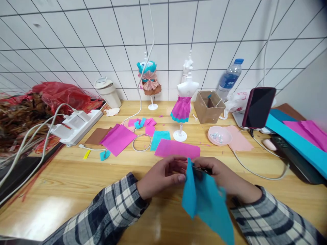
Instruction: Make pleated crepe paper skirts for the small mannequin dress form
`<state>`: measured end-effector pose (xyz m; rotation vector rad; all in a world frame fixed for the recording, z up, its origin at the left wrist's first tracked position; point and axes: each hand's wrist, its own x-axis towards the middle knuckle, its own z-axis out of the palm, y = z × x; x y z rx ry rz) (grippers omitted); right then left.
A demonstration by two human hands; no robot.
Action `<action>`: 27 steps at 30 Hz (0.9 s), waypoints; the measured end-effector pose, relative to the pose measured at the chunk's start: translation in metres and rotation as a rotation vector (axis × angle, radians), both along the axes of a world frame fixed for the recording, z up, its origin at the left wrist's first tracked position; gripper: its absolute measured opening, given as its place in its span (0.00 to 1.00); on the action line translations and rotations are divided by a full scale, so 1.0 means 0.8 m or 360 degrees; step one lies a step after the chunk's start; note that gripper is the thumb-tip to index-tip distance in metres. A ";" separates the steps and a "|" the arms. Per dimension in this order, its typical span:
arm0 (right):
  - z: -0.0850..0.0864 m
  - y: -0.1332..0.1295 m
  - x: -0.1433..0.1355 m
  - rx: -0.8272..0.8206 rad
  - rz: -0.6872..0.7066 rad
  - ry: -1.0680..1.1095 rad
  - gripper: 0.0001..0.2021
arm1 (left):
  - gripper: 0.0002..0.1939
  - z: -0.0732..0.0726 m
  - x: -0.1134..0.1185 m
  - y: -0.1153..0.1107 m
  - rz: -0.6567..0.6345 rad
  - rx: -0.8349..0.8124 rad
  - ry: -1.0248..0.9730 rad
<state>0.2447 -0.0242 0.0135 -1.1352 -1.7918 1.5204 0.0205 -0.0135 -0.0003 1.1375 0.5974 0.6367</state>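
Observation:
A folded sheet of turquoise crepe paper [209,204] hangs down over the table between my hands. My left hand [165,175] pinches its left edge between thumb and fingers. My right hand [226,175] is closed around dark scissors [203,169], whose blades lie against the top of the paper; the paper partly hides them. Just beyond my hands lie a magenta paper strip [178,148] and a turquoise paper piece [160,139]. Behind them stands a small white dress form [187,89] wearing a magenta skirt [181,108] with a turquoise hem.
A second dress form [150,80] in ruffled paper stands near the wall. At right are a pink bead bowl [219,135], cardboard box [209,109], bottle [230,78] and propped phone [258,108]. A power strip [79,127], cup [108,93] and magenta sheets [119,139] lie left.

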 end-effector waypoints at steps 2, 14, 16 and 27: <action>-0.005 0.001 -0.007 -0.0024 -0.0083 -0.0005 0.05 | 0.32 0.005 0.002 -0.003 -0.0042 -0.0157 -0.0162; -0.023 0.016 0.012 0.0213 -0.1008 -0.0100 0.02 | 0.17 0.007 -0.026 0.016 0.0845 0.0228 0.0428; -0.023 0.018 0.020 0.0679 -0.1115 -0.0406 0.06 | 0.19 0.017 -0.035 0.020 0.0920 0.0289 0.0327; -0.029 -0.003 -0.012 0.0863 -0.0071 -0.1142 0.26 | 0.16 0.033 -0.056 0.018 -0.0026 -0.0338 -0.0207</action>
